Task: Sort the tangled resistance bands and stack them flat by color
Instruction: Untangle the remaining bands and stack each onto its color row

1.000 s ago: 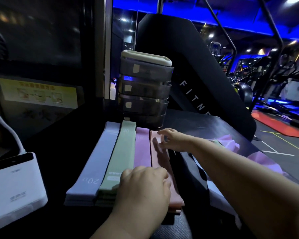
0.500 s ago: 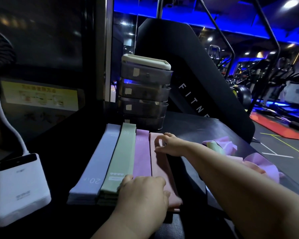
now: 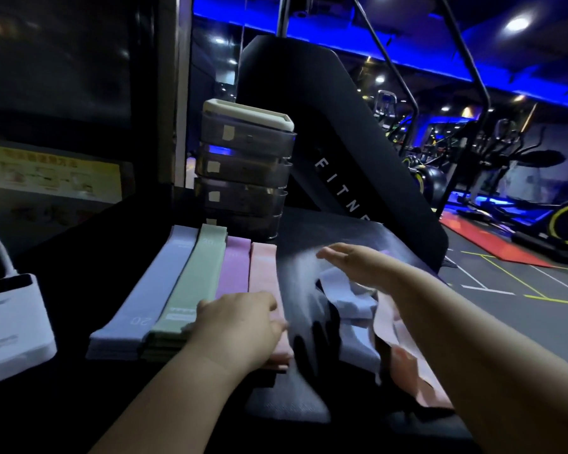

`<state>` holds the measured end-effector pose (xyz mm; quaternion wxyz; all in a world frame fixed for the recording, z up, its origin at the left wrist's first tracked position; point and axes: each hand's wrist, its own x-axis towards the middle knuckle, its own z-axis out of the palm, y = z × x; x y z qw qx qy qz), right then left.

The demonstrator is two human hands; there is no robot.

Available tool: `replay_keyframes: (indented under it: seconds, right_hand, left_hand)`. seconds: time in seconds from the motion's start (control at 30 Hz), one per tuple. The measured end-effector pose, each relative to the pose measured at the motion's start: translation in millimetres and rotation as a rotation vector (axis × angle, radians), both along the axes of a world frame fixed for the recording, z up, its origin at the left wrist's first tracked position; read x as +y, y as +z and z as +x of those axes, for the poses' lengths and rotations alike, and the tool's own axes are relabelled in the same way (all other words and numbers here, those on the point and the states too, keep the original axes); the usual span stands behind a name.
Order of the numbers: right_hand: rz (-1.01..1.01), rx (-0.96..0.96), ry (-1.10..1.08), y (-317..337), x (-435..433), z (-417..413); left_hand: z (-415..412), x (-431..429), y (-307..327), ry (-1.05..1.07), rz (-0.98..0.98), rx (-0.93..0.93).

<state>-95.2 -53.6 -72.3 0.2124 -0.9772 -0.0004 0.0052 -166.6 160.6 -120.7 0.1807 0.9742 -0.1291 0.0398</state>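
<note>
So, left grip [image 3: 240, 326] first: it lies palm-down on the near ends of the purple stack [image 3: 235, 270] and the pink stack [image 3: 263, 273], fingers loosely bent. It's pressing on them rather than pinching anything. Right grip [image 3: 354, 263] is released, fingers straight and together, holding nothing. It hangs just above the loose heap [image 3: 351, 299] on the right side, and it's pretty blurred, so finer detail is a no-go.

The sorted bands sit in four flat stacks side by side, long edges touching. From left to right they go lavender stack [image 3: 148, 296], green stack [image 3: 194, 283], then the purple and pink ones. The lavender one shows a "20" printed near its close end. The heap is crumpled, with pale lavender loops on top and a pink band [image 3: 410, 362] draped toward the near right, partly under the right forearm.

All of it is on a dark counter [image 3: 309, 250]. Just behind the far ends of the stacks stands a smoky drawer tower [image 3: 243, 172] with a cream top. A white box [image 3: 10, 322] with a cable sits at the left edge, well apart from the bands. Behind the counter there's a black panel [image 3: 341, 152] lettered "FITN", and gym machines under blue light beyond that.
</note>
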Motion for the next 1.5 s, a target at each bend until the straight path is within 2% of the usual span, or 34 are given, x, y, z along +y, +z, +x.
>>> replay_keyframes:
  seconds: [0.13,0.33,0.53,0.63,0.77,0.87,1.0,1.13,1.33,1.4,1.5]
  right_hand:
    - [0.056,-0.140,-0.060,3.0,-43.4,-41.2]
    - [0.169,-0.297,-0.202,-23.4,-91.7,-99.5]
    - [0.165,-0.464,-0.284,-59.6,-107.9,-118.8]
    - [0.142,-0.466,-0.313,-71.6,-118.5,-115.5]
    - [0.133,-0.372,-0.298,-72.6,-128.2,-114.2]
    - [0.104,-0.327,-0.310,-76.4,-133.4,-112.1]
    - [0.083,-0.364,-0.311,-77.0,-130.8,-112.3]
    - [0.091,-0.365,-0.330,-75.4,-132.2,-114.2]
    - [0.284,-0.405,-0.346,-74.3,-135.6,-117.0]
    - [0.403,-0.424,-0.353,-71.7,-136.1,-119.0]
    - [0.470,-0.455,-0.388,-68.1,-138.8,-121.5]
  left_hand:
    - [-9.6,-29.2,4.0,-0.049,-0.006,-0.075]
    - [-29.7,-90.6,-12.1,-0.228,-0.077,-0.030]
    - [-34.4,-130.9,-17.9,-0.193,-0.111,-0.162]
    - [-33.3,-144.3,-17.5,-0.225,-0.105,-0.174]
    - [-29.0,-151.3,-33.1,-0.315,-0.121,-0.022]
    - [-25.7,-149.3,-44.3,-0.315,-0.208,-0.017]
    - [-25.2,-147.0,-47.5,-0.304,-0.286,-0.065]
    - [-27.2,-145.2,-48.6,-0.280,-0.494,-0.037]
    - [-33.5,-138.9,-42.8,-0.228,-0.693,0.011]
    - [-33.1,-138.9,-43.1,-0.232,-0.700,0.006]
    - [-32.7,-139.3,-44.3,-0.238,-0.669,0.003]
